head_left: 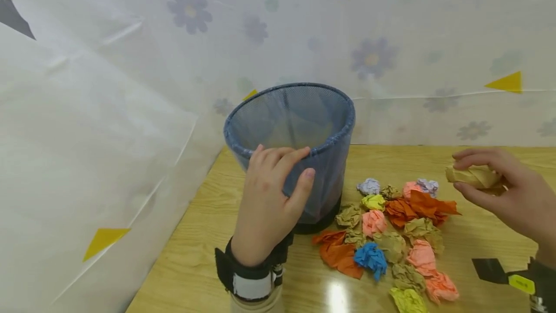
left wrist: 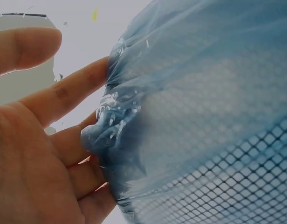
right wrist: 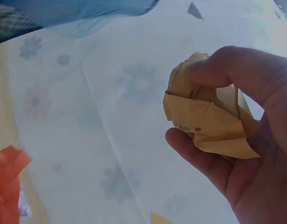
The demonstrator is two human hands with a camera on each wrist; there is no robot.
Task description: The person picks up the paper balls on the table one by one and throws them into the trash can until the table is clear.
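Bin [head_left: 323, 110] is steadied at near rim by left hand [head_left: 269, 192], fingers curled over. Tan paper ball [head_left: 473, 177] is pinched in right hand [head_left: 508, 197]; carrying leftward over the rim judged next.

A staged recording booth rather than a lived-in room is indicated. A wooden table [head_left: 434, 158] is enclosed from 9 to 3 o'clock by white sheeting [head_left: 87, 134] printed with pale flowers, on which yellow triangular markers [head_left: 506, 82] have been stuck. No domestic furnishings are observed.
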